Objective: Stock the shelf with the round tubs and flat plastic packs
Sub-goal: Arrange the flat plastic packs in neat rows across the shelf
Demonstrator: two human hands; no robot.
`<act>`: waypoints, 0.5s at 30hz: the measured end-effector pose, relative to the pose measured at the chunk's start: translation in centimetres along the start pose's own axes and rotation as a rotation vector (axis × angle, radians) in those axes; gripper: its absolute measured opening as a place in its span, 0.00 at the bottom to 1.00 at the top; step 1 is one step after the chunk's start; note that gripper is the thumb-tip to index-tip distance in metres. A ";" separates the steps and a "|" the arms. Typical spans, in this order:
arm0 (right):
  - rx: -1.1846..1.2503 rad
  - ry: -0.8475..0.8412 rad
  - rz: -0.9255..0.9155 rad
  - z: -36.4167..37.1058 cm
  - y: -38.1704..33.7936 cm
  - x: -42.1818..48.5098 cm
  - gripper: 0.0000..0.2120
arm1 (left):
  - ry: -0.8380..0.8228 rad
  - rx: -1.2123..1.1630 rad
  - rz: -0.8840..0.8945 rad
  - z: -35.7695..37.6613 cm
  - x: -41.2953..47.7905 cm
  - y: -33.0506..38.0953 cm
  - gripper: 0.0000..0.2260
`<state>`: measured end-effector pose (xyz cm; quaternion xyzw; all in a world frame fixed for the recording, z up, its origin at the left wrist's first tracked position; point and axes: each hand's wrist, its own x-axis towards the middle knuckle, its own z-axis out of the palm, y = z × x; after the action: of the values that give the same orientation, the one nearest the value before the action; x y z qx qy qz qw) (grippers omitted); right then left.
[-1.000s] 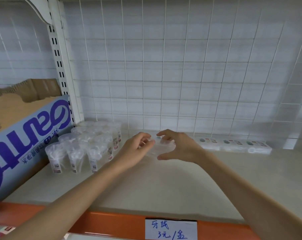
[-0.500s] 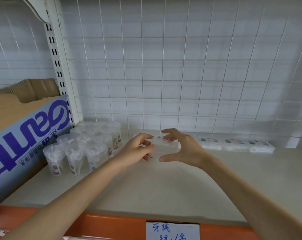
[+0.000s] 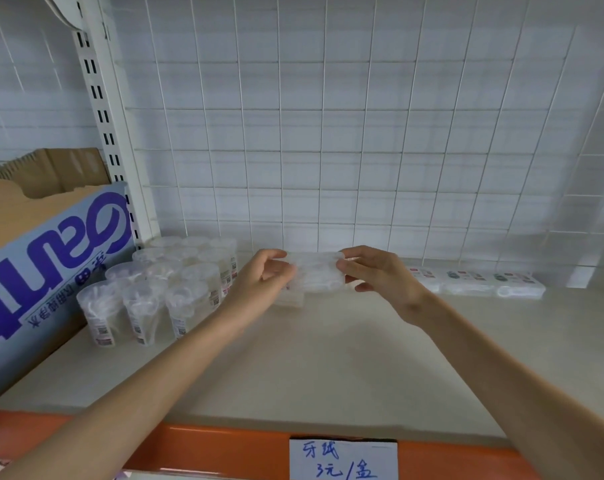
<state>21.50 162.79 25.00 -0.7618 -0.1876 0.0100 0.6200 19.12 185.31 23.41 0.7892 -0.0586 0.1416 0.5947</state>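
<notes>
- Pack (image 3: 316,271) is held just above the shelf (image 3: 328,358), near its back, between the tubs (image 3: 176,289) on the left and the packs (image 3: 466,282) already laid in a row along the grid (image 3: 328,150).
- Since a second ago the hands have been drawn apart. The pack was then cupped closely between them, and it is now gripped at its two short ends and raised a little, broadside to the view.
- This is judged to be a squaring-up before setting down. The pack is not yet placed, and the gap beside the row looks the likely spot.
- Left hand (image 3: 262,282) is reached in from the lower left, with thumb and fingers pinched narrowly on the pack's left end.
- Right hand (image 3: 376,275) is brought in from the lower right, with fingers curled over the right end and the thumb below.
- Something clear is seen on the shelf under the left hand. Whether it is another pack cannot be told.
</notes>
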 end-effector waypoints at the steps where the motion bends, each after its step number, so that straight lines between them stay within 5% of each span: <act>1: 0.001 -0.001 -0.016 -0.1 0.0 0.0 0.10 | 0.026 0.009 0.005 -0.1 0.0 0.0 0.10; 11: 0.034 -0.065 -0.148 0.0 0.1 0.0 0.16 | -0.093 -0.012 -0.125 -0.1 -0.3 1.2 0.16; 15: 0.067 -0.112 -0.108 0.1 0.3 0.0 0.16 | -0.087 -0.024 -0.152 -0.1 -0.7 1.5 0.10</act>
<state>21.55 162.81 24.75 -0.7278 -0.2624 0.0256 0.6331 18.09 184.93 24.63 0.7895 -0.0261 0.0612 0.6101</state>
